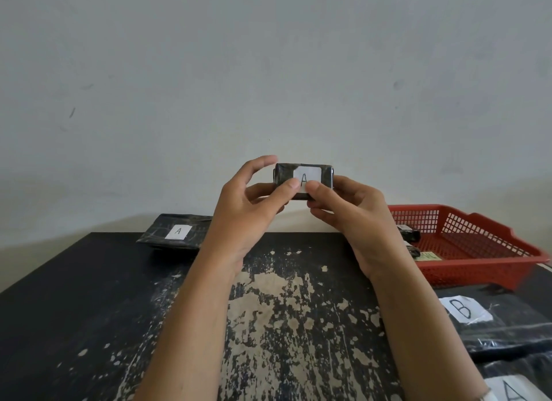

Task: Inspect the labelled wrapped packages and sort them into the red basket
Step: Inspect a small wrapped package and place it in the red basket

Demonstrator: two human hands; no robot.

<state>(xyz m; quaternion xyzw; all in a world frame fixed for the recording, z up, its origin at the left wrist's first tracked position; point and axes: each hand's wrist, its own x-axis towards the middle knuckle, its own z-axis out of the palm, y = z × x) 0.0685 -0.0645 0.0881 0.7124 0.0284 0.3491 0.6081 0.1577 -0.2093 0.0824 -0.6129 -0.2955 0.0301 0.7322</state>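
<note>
Both hands were raised above the table, gripping a small black-wrapped package (310, 173) between them against a pale wall (268, 57). The left hand (254, 206) held the package's left end, thumb on its front face and forefinger lifted clear above the top edge. The right hand (349, 212) held the right end, thumb pressed beside the left thumb. A white label (307, 175) marked "A" faced the camera, its lower part covered by the two thumbs.

Below the hands lay a black table (89, 311), its paint worn through in pale patches along the middle. At the far left edge of the table rested a flat black-wrapped package labelled "A" (176, 231). To the right, the red basket (478, 251) sat on the table, holding at least two small dark wrapped items (410, 236) near its left side, partly hidden behind the right wrist; their labels could not be read. Nearer the camera on the right lay a black-wrapped package labelled "B" (484, 323), and at the bottom right corner another package labelled "A" (519, 388), cut off by the frame.
</note>
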